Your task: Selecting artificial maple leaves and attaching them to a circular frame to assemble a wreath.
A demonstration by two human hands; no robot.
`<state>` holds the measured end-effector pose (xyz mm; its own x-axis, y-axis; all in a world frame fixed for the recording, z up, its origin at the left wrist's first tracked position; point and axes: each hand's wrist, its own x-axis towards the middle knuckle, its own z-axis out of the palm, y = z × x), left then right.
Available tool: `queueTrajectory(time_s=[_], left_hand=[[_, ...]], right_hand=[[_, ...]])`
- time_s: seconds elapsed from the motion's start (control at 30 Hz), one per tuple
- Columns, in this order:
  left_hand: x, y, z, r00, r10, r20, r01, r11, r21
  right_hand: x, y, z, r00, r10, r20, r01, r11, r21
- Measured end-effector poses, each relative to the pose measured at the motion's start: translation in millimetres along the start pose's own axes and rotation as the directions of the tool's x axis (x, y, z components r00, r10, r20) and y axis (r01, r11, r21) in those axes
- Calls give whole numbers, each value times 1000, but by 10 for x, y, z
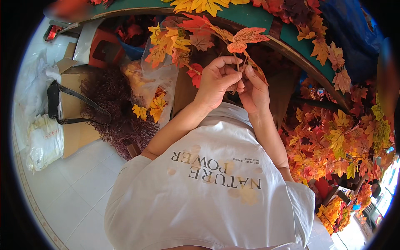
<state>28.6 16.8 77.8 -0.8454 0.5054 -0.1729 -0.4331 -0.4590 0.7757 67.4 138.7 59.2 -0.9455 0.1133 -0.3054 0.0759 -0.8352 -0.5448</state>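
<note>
An artificial maple leaf garland [246,38], with orange, red and yellow leaves on thin brown stems, is held in front of my chest below the table edge. My left hand [212,83] pinches one of its stems between thumb and fingers. Close beside it, my right hand [256,92] has its thumb and fingertips closed on the same stem area, where a leaf hangs past the fingers. The fingertips nearly meet, and the exact joint between the stems is hidden. More garland leaves [170,41] trail to the left of my left hand.
A green table [250,16] with a curved wooden rim lies ahead, bearing yellow leaves [196,5] and a blue plastic sheet [354,25]. Leaf garlands [333,141] mass at the right. At the left are a cardboard box [71,118], dark curly strands [110,93] and an orange stool [109,49].
</note>
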Motion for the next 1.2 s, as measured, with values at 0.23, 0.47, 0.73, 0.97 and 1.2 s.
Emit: queueTrajectory(time_s=[0.23,0.47,0.73,0.97,1.2], left_hand=[[33,7,8,1000,5,-29,-6,999,-40],[66,-87,-126,997,47,-59,-50,998,-43],[124,-52,-273,948,226,-222,-281,924,-259],[187,12,-333,880,263,-396,-326,940,-101],[276,30,-644,881,62,-469,-265,886,-380]], right_hand=[[5,0,22,996,-94,-4,93,988,-120],[10,45,-23,978,-203,54,205,873,-443],[77,251,32,904,-228,363,427,535,-729],[338,142,325,735,-333,590,612,-50,-790],[737,-414,864,434,-8,901,748,-553,-366]])
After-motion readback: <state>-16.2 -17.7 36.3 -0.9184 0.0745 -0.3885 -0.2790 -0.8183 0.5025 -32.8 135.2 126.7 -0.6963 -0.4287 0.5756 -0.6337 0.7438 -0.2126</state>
